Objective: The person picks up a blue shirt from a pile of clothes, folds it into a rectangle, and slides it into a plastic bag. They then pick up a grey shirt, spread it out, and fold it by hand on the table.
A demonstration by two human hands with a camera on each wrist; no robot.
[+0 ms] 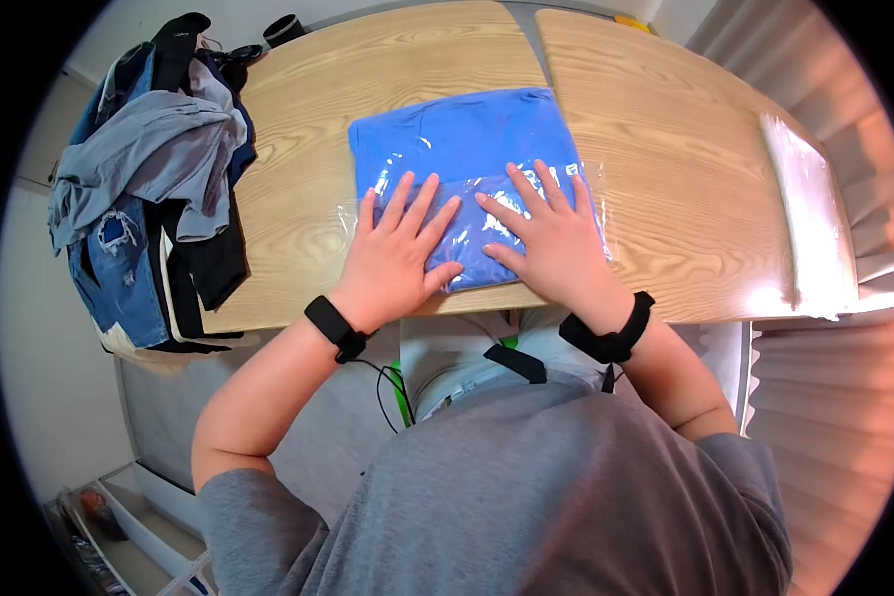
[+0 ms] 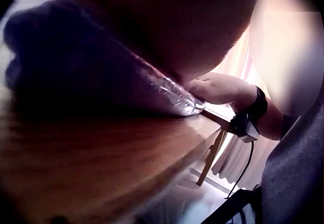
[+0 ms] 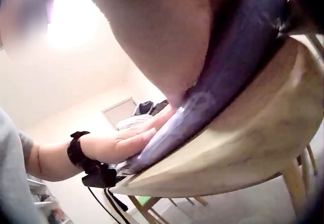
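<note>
A folded blue garment in a clear plastic bag (image 1: 457,139) lies flat on the wooden table near its front edge. My left hand (image 1: 392,253) rests on the bag's lower left part, fingers spread and straight. On the lower right part lies my right hand (image 1: 556,243), its fingers also spread. Both palms are down, and the clear plastic wrinkles and shines around them. In the right wrist view, the bag's side (image 3: 202,107) shows as a thick, rounded edge under the hand. The left wrist view is dark, with the bag's shiny edge (image 2: 172,95) visible beneath the palm.
A heap of clothes (image 1: 159,169), with jeans and a grey garment, hangs over the table's left end. Clear plastic sheets or bags (image 1: 810,214) lie at the right end, near the curtain (image 1: 815,427). A black cup-like object (image 1: 284,30) stands at the back left.
</note>
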